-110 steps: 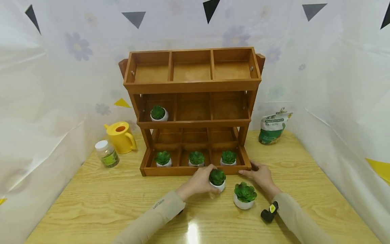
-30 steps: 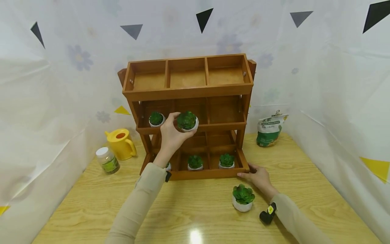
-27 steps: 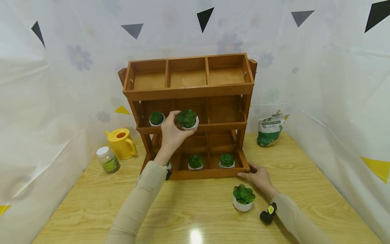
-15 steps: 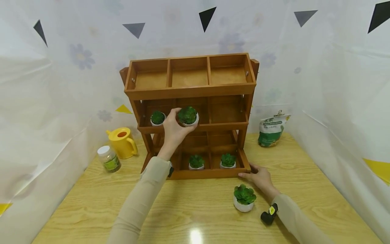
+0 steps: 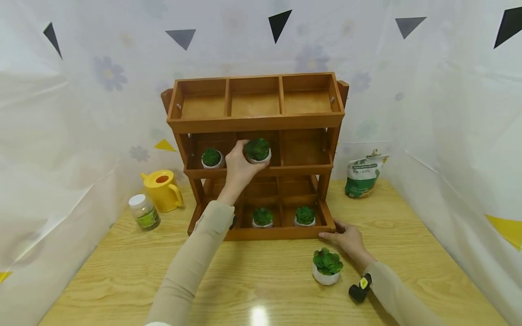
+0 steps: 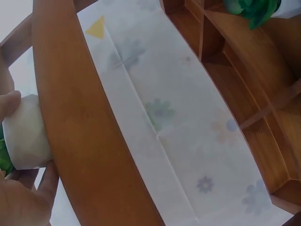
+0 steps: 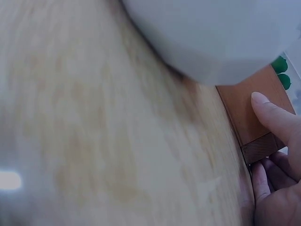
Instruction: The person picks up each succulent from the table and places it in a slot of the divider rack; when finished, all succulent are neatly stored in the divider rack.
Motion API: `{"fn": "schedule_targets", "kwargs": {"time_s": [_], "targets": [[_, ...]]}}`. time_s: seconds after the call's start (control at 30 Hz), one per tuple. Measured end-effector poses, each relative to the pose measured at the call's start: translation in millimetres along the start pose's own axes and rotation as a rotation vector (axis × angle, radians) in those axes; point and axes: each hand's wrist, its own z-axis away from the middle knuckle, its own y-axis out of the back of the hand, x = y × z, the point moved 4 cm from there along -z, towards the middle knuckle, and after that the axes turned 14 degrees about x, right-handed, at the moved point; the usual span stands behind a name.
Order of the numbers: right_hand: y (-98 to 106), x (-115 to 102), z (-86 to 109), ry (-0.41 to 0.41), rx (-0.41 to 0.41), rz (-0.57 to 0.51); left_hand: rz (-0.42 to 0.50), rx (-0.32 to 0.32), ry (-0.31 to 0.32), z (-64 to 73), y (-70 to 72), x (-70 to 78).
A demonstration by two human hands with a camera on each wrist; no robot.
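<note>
My left hand [image 5: 239, 166] grips a small potted succulent [image 5: 258, 150] by its white pot, at the middle compartment of the shelf's middle tier. In the left wrist view the pot [image 6: 27, 134] sits between thumb and fingers, close to a wooden board. My right hand [image 5: 348, 240] holds the lower right corner of the brown wooden shelf [image 5: 281, 233], thumb on the front board and fingers round the end. Another succulent [image 5: 211, 157] stands in the middle tier's left compartment. Two more, a middle succulent [image 5: 262, 217] and a right succulent [image 5: 304, 216], show in the bottom tier; my left arm hides its left compartment.
One potted succulent [image 5: 327, 266] stands on the table [image 5: 261, 276] in front of my right hand. A yellow watering can [image 5: 164, 192] and a lidded jar [image 5: 144, 213] are at the left. A clipped green-and-white bag [image 5: 364, 175] stands at the right.
My left hand has raised the succulent from the front of the shelf to the middle tier. Over the last second it shifts slightly right and up. My right hand stays on the corner.
</note>
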Motion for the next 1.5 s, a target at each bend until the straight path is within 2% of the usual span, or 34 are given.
{"fn": "schedule_targets", "kwargs": {"time_s": [0.2, 0.57, 0.77, 1.2, 1.5], "targets": [[-1.6, 0.6, -0.2, -0.003, 0.001, -0.002, 0.02, -0.023, 0.041, 2.4, -3.9, -5.5], [-1.8, 0.8, -1.1, 0.015, 0.0, -0.01, -0.042, -0.05, 0.101, 5.4, -6.2, -12.8], [-0.6, 0.2, -1.0, 0.031, 0.007, -0.023, -0.095, -0.078, 0.103, 3.8, -9.3, -11.1], [-0.7, -0.8, 0.2, 0.035, 0.006, -0.039, -0.142, -0.105, 0.125, 2.5, -11.9, -10.4], [0.5, -0.9, -1.3, 0.02, 0.002, -0.023, -0.21, -0.175, 0.156, 0.5, -15.2, -10.0]]}}
